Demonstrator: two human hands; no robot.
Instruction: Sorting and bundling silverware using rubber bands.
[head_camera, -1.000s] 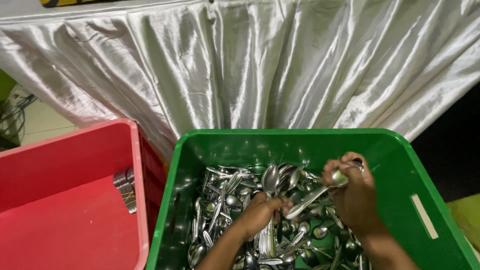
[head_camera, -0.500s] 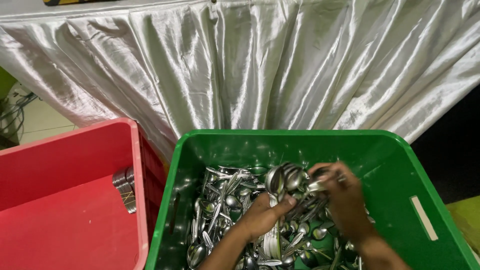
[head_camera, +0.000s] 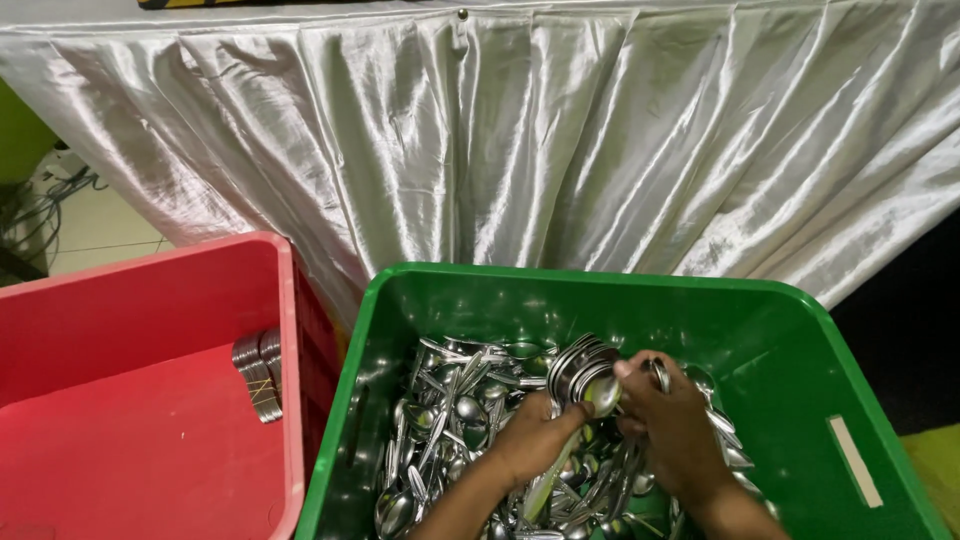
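Steel spoons (head_camera: 470, 430) heaped in green crate (head_camera: 600, 290) | L hand (head_camera: 535, 440) grips nested spoon stack (head_camera: 580, 368) mid-crate | R hand (head_camera: 675, 425) fingers pinch bowls, squaring stack | step: gathering; nxt needs firm grip, lift clear of rim

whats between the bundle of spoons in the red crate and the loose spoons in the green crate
In the head view, the red crate's right wall and the green crate's left wall stand between the banded bundle and the loose spoons.
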